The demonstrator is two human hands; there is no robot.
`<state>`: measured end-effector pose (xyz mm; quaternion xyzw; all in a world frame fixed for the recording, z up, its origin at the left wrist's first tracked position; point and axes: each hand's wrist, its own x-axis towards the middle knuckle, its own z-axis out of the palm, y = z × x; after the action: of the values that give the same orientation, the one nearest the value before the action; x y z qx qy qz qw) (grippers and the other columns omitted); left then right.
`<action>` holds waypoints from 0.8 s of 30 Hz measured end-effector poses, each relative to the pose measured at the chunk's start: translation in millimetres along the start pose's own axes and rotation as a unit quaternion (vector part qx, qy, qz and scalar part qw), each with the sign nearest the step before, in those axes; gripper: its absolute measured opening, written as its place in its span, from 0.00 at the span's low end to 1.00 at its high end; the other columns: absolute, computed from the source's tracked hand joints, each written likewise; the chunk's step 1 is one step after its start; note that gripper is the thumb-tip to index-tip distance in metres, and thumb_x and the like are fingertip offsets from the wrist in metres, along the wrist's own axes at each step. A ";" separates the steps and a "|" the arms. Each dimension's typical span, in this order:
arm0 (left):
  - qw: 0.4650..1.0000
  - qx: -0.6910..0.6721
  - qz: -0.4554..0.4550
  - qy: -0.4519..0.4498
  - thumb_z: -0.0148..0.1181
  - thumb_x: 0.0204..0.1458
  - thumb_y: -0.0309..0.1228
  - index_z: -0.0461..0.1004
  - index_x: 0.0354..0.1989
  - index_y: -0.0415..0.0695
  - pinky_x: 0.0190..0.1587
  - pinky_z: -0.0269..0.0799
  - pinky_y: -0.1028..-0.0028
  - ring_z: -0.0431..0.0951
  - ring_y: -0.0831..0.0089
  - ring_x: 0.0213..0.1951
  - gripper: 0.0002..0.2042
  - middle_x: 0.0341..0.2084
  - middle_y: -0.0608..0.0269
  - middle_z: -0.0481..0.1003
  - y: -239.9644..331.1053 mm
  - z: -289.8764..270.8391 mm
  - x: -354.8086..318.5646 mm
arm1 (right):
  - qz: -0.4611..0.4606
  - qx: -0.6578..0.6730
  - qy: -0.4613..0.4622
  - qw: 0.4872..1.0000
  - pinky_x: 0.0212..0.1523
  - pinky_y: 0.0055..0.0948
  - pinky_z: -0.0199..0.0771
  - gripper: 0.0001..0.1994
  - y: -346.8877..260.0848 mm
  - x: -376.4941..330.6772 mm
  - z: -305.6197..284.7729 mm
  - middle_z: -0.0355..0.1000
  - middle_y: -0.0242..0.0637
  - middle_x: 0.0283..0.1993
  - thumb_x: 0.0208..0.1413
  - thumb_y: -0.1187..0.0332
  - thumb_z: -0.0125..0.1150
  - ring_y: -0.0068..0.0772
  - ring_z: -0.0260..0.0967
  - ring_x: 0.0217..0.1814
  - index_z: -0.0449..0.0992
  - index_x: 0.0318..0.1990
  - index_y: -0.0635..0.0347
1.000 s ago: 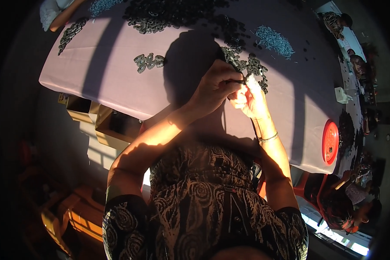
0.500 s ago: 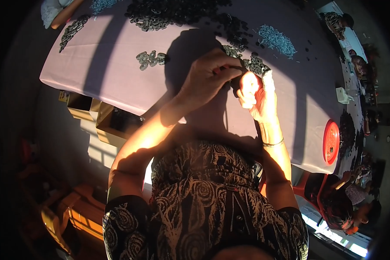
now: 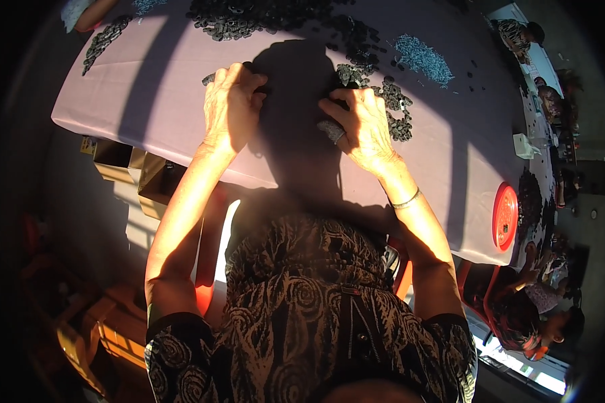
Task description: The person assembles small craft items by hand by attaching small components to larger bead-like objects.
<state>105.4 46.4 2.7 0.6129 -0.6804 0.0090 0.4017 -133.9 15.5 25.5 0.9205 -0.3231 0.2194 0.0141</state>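
Observation:
My left hand (image 3: 232, 107) rests with bent fingers over a small group of black ring-like pieces (image 3: 208, 79). Its fingertips close together on the table's shadowed part, and whatever is between them is hidden. To its right, my right hand (image 3: 366, 127) is at the near left side of a loose pile of the same black pieces (image 3: 398, 107). Those fingers curl downward while the thumb, wrapped in a pale grey covering (image 3: 331, 131), stands apart from the forefinger. Nothing shows in that gap. The shadow of my head falls between both hands.
A large heap of black pieces (image 3: 249, 20) lies at the far side. Light blue small parts (image 3: 423, 60) are piled far right. A red round tray (image 3: 505, 216) is at the right corner. Cardboard boxes (image 3: 117, 161) stand below the left edge. Other people sit right and far left.
My hands were together over the pile at the right and have parted. The left moved left to the small group; the right shifted left and turned palm down.

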 end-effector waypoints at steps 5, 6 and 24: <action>0.995 -0.071 0.070 -0.010 0.65 0.39 0.21 0.76 0.38 0.42 0.41 0.70 0.63 0.72 0.57 0.39 0.14 0.30 0.58 0.70 20.4 15.5 9.3 | -0.006 -0.066 0.010 0.998 0.48 0.36 0.57 0.12 19.7 -2.8 5.0 0.67 0.29 0.45 0.46 0.67 0.62 0.36 0.59 0.48 0.77 0.40 0.53; 0.995 -0.063 0.071 -0.042 0.66 0.40 0.22 0.75 0.39 0.42 0.41 0.71 0.63 0.72 0.57 0.40 0.15 0.32 0.57 0.69 26.8 20.0 9.9 | 0.000 -0.075 0.017 0.997 0.48 0.36 0.58 0.12 24.1 -8.4 3.2 0.67 0.29 0.45 0.46 0.67 0.62 0.36 0.59 0.48 0.77 0.40 0.52; 0.970 -0.138 0.028 -0.198 0.58 0.45 0.24 0.74 0.41 0.40 0.41 0.72 0.58 0.75 0.50 0.40 0.12 0.35 0.51 0.74 83.6 104.3 32.0 | 0.277 0.201 0.174 0.923 0.33 0.20 0.69 0.04 60.9 -70.6 -25.8 0.72 0.30 0.30 0.51 0.77 0.63 0.20 0.68 0.29 0.76 0.35 0.61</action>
<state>-18.5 -11.9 -9.9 0.5221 -0.7579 -0.1954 0.3387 -229.7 13.2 12.6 0.7250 -0.5072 0.4311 -0.1766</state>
